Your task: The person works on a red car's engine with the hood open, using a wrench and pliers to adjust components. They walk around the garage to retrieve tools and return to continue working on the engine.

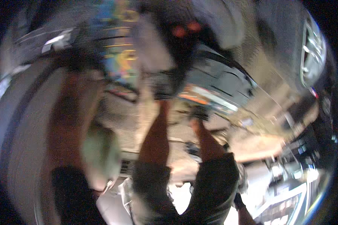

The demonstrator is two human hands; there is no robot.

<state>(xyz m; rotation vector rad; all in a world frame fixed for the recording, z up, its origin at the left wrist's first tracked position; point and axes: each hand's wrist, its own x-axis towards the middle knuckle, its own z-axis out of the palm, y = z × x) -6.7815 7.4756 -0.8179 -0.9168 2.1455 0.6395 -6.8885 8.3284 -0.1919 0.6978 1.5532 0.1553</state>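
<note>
Large grey curved panel with a dark band fills the left side of my feed, running from near to far, outside the wearer's left arm; tan textured floor spreads across the middle, and dark knee-length shorts stand near, bare legs reaching down to it.

Left of the legs, the bare left forearm stretches far from a dark sleeve; its left hand ends in shadow and smear beside the panel's far part, so I cannot tell whether the grip is wide, narrow or around anything, nor whether it touches the panel.

Far and right of centre I see a grey flat, dark-edged object, with an orange-and-white strip along its near left side; far and left of centre is a tall blue-and-yellow patterned surface; a pale green rounded shape blurs just right of the forearm; two dark shoes rest on the floor; near right, the right hand is too indistinct for me to judge its grip.
</note>
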